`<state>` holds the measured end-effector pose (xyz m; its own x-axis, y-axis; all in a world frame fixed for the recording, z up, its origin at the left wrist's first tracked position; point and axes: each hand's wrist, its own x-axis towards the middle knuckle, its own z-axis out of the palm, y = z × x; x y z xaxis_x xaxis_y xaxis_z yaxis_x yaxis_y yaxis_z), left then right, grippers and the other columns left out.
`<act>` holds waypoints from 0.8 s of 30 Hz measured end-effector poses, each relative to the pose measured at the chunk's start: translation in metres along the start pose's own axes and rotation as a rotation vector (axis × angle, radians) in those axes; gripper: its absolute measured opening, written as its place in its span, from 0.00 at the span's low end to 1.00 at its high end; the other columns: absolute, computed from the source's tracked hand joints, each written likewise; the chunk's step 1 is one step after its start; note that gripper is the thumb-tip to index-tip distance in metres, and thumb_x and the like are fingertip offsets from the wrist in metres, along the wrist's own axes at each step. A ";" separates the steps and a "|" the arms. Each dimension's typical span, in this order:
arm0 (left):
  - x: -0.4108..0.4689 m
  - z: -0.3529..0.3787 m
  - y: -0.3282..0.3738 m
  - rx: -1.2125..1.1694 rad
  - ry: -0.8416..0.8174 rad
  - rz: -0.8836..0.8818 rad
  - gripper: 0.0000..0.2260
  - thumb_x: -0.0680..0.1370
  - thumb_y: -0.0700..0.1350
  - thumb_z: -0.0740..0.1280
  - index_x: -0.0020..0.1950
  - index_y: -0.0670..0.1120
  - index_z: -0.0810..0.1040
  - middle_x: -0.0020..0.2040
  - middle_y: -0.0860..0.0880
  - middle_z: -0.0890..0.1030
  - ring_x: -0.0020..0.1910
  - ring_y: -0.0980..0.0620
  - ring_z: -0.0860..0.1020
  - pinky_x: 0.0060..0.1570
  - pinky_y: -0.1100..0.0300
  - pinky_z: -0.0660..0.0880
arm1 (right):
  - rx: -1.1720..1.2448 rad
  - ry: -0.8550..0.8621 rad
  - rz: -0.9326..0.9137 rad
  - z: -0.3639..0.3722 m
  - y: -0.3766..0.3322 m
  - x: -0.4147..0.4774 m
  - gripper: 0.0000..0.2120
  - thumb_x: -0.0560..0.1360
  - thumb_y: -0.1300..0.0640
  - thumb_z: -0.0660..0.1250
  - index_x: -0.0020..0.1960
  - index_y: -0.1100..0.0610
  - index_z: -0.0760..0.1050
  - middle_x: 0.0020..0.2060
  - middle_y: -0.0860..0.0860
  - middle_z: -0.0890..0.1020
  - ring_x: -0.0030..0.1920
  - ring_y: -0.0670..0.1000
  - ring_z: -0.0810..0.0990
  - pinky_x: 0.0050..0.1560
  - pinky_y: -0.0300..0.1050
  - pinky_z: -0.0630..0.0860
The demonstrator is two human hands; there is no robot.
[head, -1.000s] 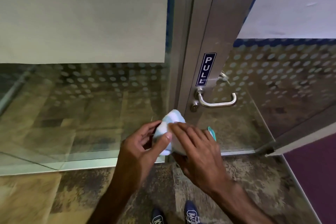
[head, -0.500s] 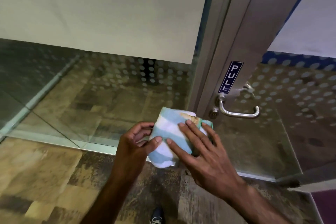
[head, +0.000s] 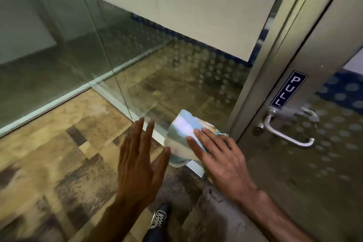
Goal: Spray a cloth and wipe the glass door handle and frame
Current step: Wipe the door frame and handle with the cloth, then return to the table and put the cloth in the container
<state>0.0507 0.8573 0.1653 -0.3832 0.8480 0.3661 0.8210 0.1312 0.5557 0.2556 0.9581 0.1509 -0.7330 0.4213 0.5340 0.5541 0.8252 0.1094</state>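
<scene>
A folded blue-and-white striped cloth [head: 183, 133] sits in front of me, held under the fingers of my right hand [head: 220, 155]. My left hand [head: 140, 155] is flat and open just left of the cloth, fingers spread, its thumb near the cloth's lower edge. The metal lever door handle [head: 284, 135] is to the right of the cloth, on the steel door frame [head: 279, 49], below a blue PULL sticker [head: 288, 89]. No spray bottle is in view.
A glass wall panel [head: 82, 49] with a frosted band and dot pattern runs to the left, with a metal floor rail [head: 59, 102]. The glass door [head: 324, 163] fills the right. Patterned carpet [head: 59, 163] lies below, with my shoe [head: 159, 220] at the bottom.
My left hand has let go of the cloth and opened flat beside it. The right hand keeps the cloth. The view has swung left, so the handle now sits farther right.
</scene>
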 end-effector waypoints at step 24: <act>-0.267 -0.147 -0.057 0.655 0.299 -0.534 0.36 0.83 0.67 0.53 0.86 0.51 0.50 0.86 0.40 0.42 0.85 0.38 0.43 0.80 0.30 0.46 | 0.699 0.107 -0.411 -0.006 -0.232 0.029 0.27 0.70 0.65 0.78 0.68 0.61 0.80 0.62 0.59 0.84 0.60 0.61 0.83 0.62 0.60 0.79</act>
<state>0.0439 0.5481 0.1459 -0.8026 0.4326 0.4107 0.5432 0.8146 0.2034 0.1084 0.7769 0.1462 -0.7630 0.0250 0.6459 -0.1507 0.9648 -0.2154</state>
